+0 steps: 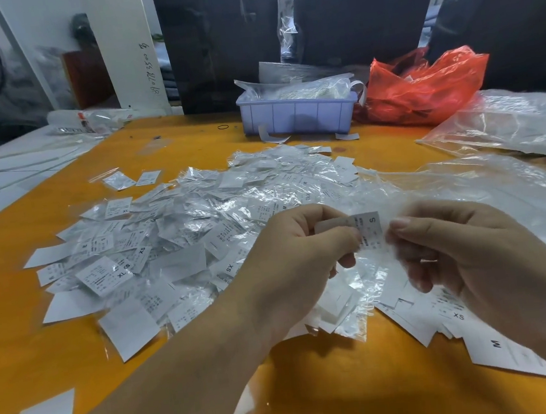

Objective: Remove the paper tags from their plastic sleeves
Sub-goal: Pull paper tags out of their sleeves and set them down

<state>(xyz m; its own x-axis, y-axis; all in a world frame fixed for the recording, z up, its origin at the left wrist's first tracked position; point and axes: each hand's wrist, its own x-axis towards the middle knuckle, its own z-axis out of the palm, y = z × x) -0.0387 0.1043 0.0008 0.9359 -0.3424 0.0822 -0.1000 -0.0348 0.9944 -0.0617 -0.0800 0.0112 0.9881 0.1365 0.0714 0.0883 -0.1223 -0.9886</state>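
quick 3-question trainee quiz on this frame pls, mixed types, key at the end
1. True or false: both hands hold the same tag.
2. Which size letter is printed on that tag? A) M B) S C) XL
3. Fill in: behind the pile of sleeved tags stands a lavender ____, with a red plastic bag to its right.

Key:
1. True. The left hand pinches one end, and the right hand pinches the other end, where the clear sleeve sits.
2. B
3. bin
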